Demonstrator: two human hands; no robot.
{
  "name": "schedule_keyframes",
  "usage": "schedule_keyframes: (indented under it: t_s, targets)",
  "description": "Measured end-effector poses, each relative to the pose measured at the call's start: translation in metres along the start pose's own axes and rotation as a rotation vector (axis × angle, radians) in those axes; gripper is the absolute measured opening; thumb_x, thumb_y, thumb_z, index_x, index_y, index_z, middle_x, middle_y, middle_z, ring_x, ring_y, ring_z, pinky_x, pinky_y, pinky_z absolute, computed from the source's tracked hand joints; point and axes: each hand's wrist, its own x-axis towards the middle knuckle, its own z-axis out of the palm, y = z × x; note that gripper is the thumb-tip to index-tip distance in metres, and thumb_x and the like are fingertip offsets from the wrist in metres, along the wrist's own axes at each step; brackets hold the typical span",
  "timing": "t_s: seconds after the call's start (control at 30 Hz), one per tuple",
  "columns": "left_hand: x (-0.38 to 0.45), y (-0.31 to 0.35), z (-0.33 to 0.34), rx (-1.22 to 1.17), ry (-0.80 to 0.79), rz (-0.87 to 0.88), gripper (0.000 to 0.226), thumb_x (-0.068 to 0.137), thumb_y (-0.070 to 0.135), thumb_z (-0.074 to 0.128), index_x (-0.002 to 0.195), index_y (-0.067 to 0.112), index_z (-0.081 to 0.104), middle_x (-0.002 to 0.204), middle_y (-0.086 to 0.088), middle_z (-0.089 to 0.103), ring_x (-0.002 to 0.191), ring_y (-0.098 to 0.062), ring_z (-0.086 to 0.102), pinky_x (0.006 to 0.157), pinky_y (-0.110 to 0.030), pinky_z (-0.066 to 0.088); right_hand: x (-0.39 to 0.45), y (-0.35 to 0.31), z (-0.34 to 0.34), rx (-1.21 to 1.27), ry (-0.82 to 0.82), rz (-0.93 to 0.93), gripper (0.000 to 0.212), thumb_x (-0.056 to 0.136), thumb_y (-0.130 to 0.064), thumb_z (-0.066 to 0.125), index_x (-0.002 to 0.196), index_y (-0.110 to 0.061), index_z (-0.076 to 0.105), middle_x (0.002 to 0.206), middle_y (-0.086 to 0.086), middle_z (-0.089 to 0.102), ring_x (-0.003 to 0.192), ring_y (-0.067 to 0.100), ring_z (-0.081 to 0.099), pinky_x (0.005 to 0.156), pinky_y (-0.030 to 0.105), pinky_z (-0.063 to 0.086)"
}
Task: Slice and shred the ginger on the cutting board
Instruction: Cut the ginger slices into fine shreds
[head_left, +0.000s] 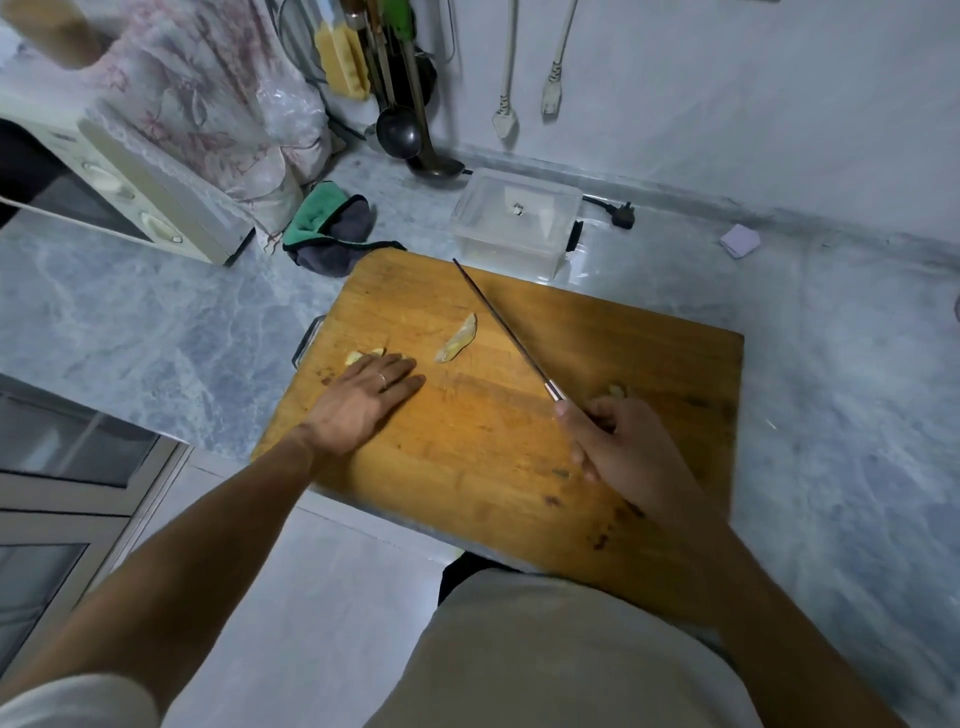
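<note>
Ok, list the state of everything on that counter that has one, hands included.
left hand: flat, fingers straight, on the ginger pieces at the cutting board's left edge
right hand: gripping the knife by its handle, blade angled over the board
ginger slice: lying loose mid-board, apart from blade and hands
clear plastic box: lid on
loose plug: unplugged, lying on the counter

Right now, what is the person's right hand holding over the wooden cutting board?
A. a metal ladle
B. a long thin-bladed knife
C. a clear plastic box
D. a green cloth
B: the right hand grips the handle of the long thin-bladed knife, whose blade angles across the wooden cutting board, while the left hand rests flat on the board.
</note>
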Motion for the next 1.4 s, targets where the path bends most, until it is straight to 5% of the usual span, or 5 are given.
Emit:
schedule_keyframes:
  t_s: [0.27,0.67,0.93,1.17,1.4]
  targets:
    - [0.005,0.026,-0.015,-0.405,0.441,-0.210,0.033,0.101,0.032,0.047,0.116,0.013,0.071,0.119,-0.006,0.067,0.106,-0.024,0.061,0.090,-0.033,0.049,0.009,-0.012,0.021,-0.072,0.055,0.034,0.064,0.098,-0.057,0.048,0.065,-0.005,0.064,0.052,0.008,0.061,0.043,0.007,0.053,0.055,0.018,0.047]
    - [0.072,0.073,-0.039,-0.565,0.232,-0.527,0.027,0.097,0.015,0.056,0.122,0.010,0.063,0.107,-0.009,0.063,0.092,-0.024,0.060,0.079,-0.030,0.049,0.016,-0.019,0.040,-0.051,0.109,0.107,0.068,0.102,-0.057,0.043,0.059,-0.008,0.065,0.051,0.005,0.064,0.044,0.014,0.058,0.053,0.022,0.047]
    - [0.047,0.083,-0.035,-1.590,0.213,-1.023,0.018,0.089,0.008,0.070,0.106,0.008,0.069,0.083,-0.004,0.074,0.070,-0.016,0.068,0.080,-0.032,0.059,0.021,-0.014,0.049,-0.069,0.130,0.106,0.068,0.101,-0.056,0.044,0.068,0.000,0.066,0.056,0.008,0.066,0.046,0.013,0.059,0.053,0.024,0.049]
    - [0.035,0.118,-0.023,-1.094,0.214,-0.981,0.013,0.077,0.030,0.081,0.082,0.019,0.077,0.075,0.004,0.073,0.072,-0.015,0.066,0.071,-0.025,0.051,0.021,-0.001,0.049,-0.100,0.078,0.111,0.066,0.100,-0.060,0.043,0.070,-0.005,0.064,0.061,0.011,0.066,0.051,0.018,0.062,0.072,0.044,0.057]
    - [0.046,0.131,-0.019,-1.306,0.209,-1.202,0.018,0.071,0.029,0.089,0.064,0.020,0.076,0.063,0.002,0.071,0.066,-0.021,0.069,0.078,-0.040,0.060,0.011,0.002,0.035,-0.065,-0.067,0.174,0.055,0.104,-0.055,0.038,0.075,-0.013,0.060,0.066,0.004,0.065,0.049,0.010,0.061,0.050,0.016,0.047]
